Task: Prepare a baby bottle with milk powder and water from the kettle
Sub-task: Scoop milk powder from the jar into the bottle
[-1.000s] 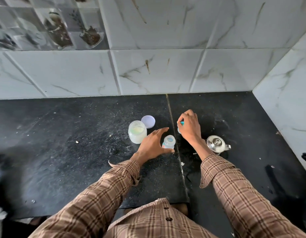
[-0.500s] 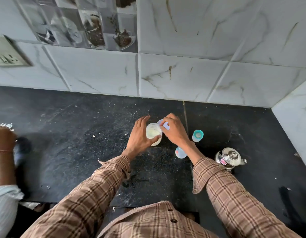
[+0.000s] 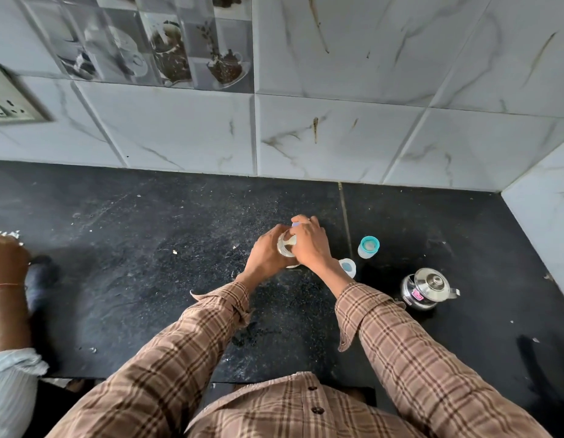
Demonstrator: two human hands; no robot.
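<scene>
Both hands now on jar, mid-frame on counter. Left hand wraps jar body; a second ago it was by bottle. Right hand clenched over lid, likely closing it. Bottle and kettle wait right, untouched. Water probably next.

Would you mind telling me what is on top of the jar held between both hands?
The right hand covers the jar top; a lilac lid edge peeks out. Whether it is seated stays hidden.
</scene>
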